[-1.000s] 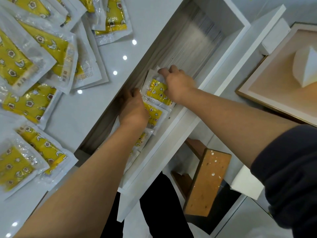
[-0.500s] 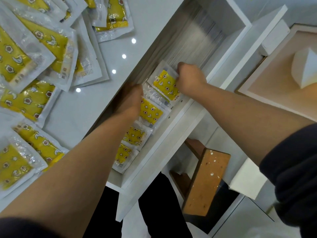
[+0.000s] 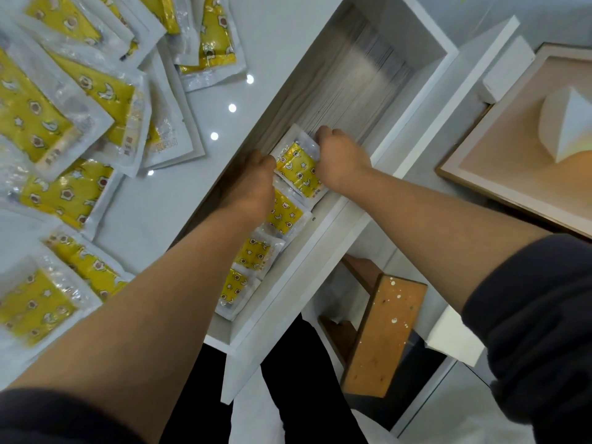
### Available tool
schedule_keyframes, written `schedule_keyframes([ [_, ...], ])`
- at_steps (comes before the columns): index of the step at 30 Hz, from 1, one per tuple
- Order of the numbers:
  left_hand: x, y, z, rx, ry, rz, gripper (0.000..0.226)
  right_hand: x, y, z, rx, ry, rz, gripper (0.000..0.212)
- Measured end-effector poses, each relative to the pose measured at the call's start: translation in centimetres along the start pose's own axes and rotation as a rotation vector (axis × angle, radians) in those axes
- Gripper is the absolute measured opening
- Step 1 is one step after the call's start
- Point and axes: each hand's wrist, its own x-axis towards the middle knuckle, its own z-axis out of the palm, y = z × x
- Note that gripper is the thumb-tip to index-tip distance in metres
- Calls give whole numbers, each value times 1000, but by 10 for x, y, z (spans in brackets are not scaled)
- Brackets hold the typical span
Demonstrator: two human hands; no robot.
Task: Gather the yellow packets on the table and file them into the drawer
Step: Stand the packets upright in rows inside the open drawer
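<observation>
An open white drawer [image 3: 413, 113] runs diagonally beside the table. Inside it lies a row of yellow packets [image 3: 256, 254], overlapping like files. Both hands are in the drawer at the top packet [image 3: 298, 171]. My right hand [image 3: 341, 161] grips that packet's far right edge with curled fingers. My left hand [image 3: 253, 184] presses against its left edge, the fingertips hidden behind the knuckles. Several more yellow packets [image 3: 64, 193] lie scattered on the white table [image 3: 153, 216] at the left.
The far half of the drawer shows bare wood-grain floor [image 3: 346, 91]. A paint-spattered wooden stool [image 3: 384, 334] stands below the drawer front. A tan framed board [image 3: 512, 155] with a white cone-shaped object [image 3: 567, 123] sits at the right. My dark trouser legs are underneath.
The top packet slid a little farther along the drawer, then tilted upright between both hands. My left hand moved up from the lower packets, uncovering the row beneath.
</observation>
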Motion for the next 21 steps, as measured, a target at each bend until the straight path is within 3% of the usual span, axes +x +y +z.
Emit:
schedule_keyframes([
  [2, -25, 10, -14, 9, 41, 57, 35, -17, -4, -7, 40, 29, -17, 50],
  [8, -112, 20, -77, -142, 116, 186, 18, -96, -43, -45, 225, 83, -33, 29],
  [15, -154, -18, -157, -282, 321, 23, 10, -143, -117, -81, 428, 211, -98, 17],
  [21, -124, -77, -206, -45, 435, -159, 41, -127, -178, -97, 343, 179, -143, 22],
])
